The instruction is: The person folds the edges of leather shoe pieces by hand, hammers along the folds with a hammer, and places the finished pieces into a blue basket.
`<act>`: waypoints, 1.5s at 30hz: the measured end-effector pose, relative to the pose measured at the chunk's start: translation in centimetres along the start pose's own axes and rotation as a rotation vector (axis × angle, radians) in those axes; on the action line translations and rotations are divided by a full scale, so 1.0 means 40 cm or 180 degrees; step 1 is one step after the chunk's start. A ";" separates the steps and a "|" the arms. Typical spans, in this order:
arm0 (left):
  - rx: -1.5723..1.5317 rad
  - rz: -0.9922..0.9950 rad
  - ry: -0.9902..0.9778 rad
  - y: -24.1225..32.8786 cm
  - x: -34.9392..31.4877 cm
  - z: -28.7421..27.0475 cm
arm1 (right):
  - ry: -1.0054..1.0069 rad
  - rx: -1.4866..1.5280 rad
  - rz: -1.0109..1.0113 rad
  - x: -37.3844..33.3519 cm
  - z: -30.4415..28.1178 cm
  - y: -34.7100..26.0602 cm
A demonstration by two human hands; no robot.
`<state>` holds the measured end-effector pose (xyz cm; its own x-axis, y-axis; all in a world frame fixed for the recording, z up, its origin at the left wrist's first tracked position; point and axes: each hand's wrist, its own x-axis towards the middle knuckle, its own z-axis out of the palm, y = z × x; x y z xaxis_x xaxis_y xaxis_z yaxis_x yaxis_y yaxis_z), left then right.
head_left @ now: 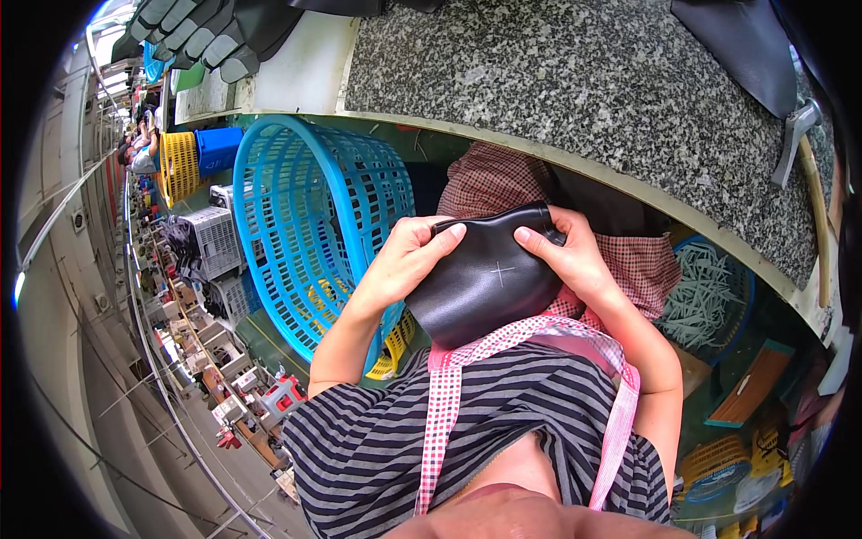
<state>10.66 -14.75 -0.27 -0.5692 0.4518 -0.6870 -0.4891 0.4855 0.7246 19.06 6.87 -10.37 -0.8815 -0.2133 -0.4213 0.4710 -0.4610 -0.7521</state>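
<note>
A black leather piece (485, 278), smooth and bearing a pale cross mark, is held up over my lap. Its far edge is folded or rolled over. My left hand (417, 256) grips that edge at the left, thumb on top and fingers out of sight behind it. At the right end of the same edge my right hand (567, 251) pinches the leather, thumb also on the upper face. The leather's near end rests against my checked apron (539, 337).
A speckled stone worktop (557, 81) spans the far side, with a hammer (799, 135) at right and stacked dark pieces (202, 40) at left. A large blue basket (310, 234) stands left. Pale strips (705, 292) fill a tub below right.
</note>
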 end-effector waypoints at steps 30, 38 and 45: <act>0.0695 0.0244 0.0339 0.018 0.048 0.012 | 0.0204 -0.0331 -0.0676 -0.009 0.031 0.002; 0.0227 -0.0139 0.0312 0.009 0.037 0.004 | 0.0129 -0.0363 -0.0586 0.000 0.026 0.010; -0.1510 0.1335 0.0842 -0.003 0.018 0.016 | 0.0135 -0.0442 -0.0877 0.016 0.027 0.028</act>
<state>10.73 -14.01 -0.89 -0.8864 0.3028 -0.3502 -0.3944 -0.0981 0.9137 19.01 5.27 -10.92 -0.9758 -0.0592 -0.2105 0.2172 -0.3738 -0.9017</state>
